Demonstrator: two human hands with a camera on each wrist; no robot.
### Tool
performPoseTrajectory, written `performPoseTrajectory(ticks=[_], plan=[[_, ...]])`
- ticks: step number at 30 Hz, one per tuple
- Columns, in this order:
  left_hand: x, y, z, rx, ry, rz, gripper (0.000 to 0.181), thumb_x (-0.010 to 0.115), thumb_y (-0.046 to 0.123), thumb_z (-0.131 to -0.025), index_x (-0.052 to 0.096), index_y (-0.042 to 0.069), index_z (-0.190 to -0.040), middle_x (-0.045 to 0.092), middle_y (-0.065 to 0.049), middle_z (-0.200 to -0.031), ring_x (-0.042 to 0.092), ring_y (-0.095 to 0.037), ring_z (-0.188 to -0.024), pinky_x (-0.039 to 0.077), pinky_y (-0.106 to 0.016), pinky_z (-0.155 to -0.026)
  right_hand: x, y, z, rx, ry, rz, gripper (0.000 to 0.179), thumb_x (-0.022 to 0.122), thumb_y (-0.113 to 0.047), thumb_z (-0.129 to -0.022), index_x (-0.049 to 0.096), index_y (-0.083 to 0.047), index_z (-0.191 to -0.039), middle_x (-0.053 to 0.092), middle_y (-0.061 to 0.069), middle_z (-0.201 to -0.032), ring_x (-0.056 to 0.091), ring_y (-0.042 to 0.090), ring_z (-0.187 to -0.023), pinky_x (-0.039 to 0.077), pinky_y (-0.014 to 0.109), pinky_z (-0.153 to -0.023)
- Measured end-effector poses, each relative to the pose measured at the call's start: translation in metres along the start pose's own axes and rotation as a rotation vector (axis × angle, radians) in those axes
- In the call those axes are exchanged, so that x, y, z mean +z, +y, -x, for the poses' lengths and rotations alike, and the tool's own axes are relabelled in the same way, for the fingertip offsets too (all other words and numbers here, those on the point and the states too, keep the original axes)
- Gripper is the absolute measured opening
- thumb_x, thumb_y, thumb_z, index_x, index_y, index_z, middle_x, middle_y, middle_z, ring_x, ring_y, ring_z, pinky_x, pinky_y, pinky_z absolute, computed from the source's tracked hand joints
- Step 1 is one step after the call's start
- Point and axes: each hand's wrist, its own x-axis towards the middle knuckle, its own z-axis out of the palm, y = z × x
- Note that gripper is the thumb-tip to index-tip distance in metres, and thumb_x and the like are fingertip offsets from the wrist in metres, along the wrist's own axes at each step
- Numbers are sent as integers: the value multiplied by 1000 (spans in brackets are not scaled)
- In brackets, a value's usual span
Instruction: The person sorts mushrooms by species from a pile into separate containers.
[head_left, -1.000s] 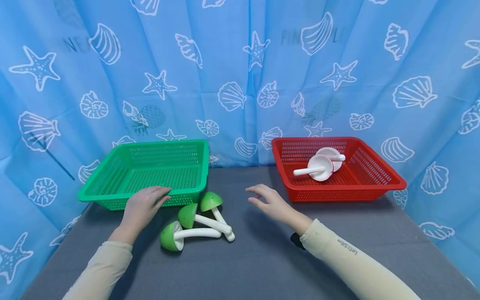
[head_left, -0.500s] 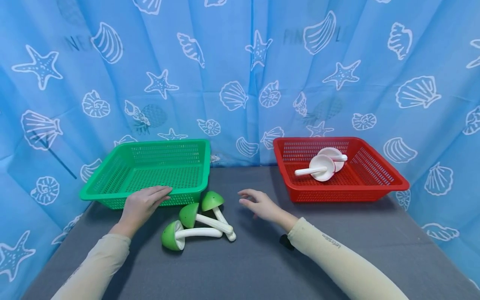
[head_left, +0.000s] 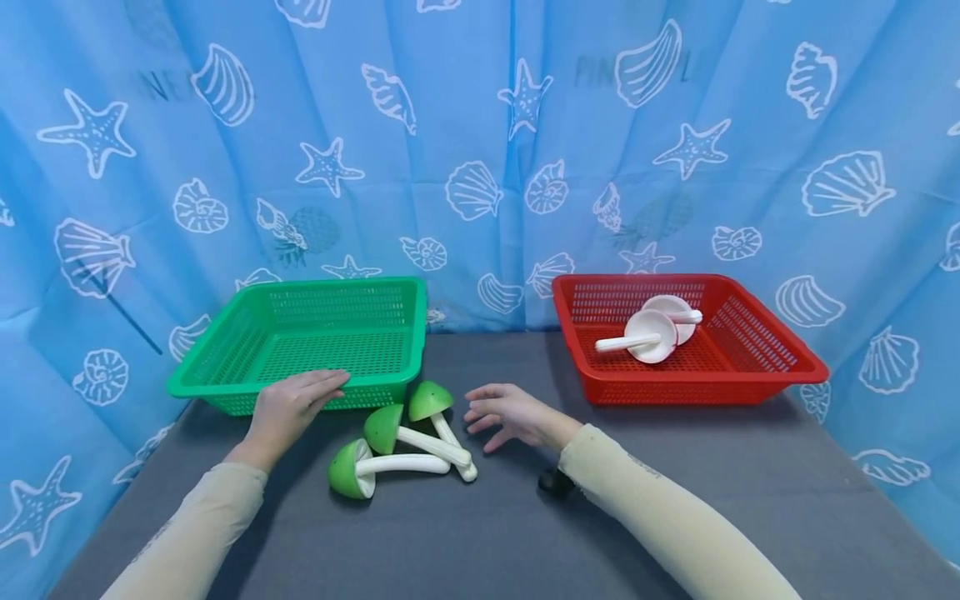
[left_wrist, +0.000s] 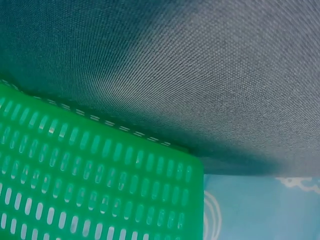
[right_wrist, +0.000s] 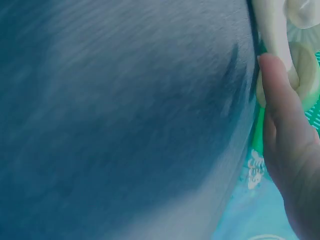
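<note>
Three toy mushrooms with green caps and white stems lie in a loose bunch before the green basket (head_left: 225, 385): a front mushroom (head_left: 348, 471), a middle mushroom (head_left: 384, 429) and a back mushroom (head_left: 431, 402). My left hand (head_left: 292, 408) is at the basket's near rim, its fingers fairly straight and overlapping the edge. Just right of the back mushroom, my right hand (head_left: 517, 414) hovers with spread fingers, nothing in its grasp. In the right wrist view, my thumb (right_wrist: 285, 105) overlaps a white stem (right_wrist: 275, 30).
At the right stands a red basket (head_left: 690, 390) holding two mushrooms (head_left: 651, 335) with white stems and undersides turned up. A blue curtain (head_left: 480, 125) with shell prints hangs behind both baskets. Dark grey cloth (head_left: 450, 542) covers the table.
My right hand has moved left toward the green-capped mushrooms, and its fingers have spread. My left hand has stayed at the green basket's rim.
</note>
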Motion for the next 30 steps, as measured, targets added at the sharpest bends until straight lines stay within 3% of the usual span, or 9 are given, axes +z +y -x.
performPoseTrajectory(ticks=[8, 16, 30], plan=[[1, 2, 1, -10, 11, -15, 49, 42, 46, -100, 78, 12, -101, 74, -7, -90, 71, -25, -70, 53, -39, -47, 9, -3, -15, 112, -49, -47, 46, 48, -10, -102, 38, 9, -142, 58, 27, -125, 57, 41, -115, 57, 46, -75], [2, 3, 2, -19, 7, -27, 50, 41, 47, -101, 78, 12, -102, 74, -7, -91, 71, -25, -72, 54, -40, -49, 14, 0, -28, 194, -7, -18, 39, 50, -6, -100, 46, 9, -136, 60, 24, -123, 60, 36, -110, 56, 47, -75], [4, 2, 2, -12, 24, -20, 50, 43, 46, -100, 78, 11, -101, 74, -7, -93, 72, -26, -75, 55, -41, -52, 30, -2, -41, 228, 95, 167, 43, 69, -3, -88, 56, -1, -129, 67, 9, -85, 63, 18, -74, 51, 30, -60]])
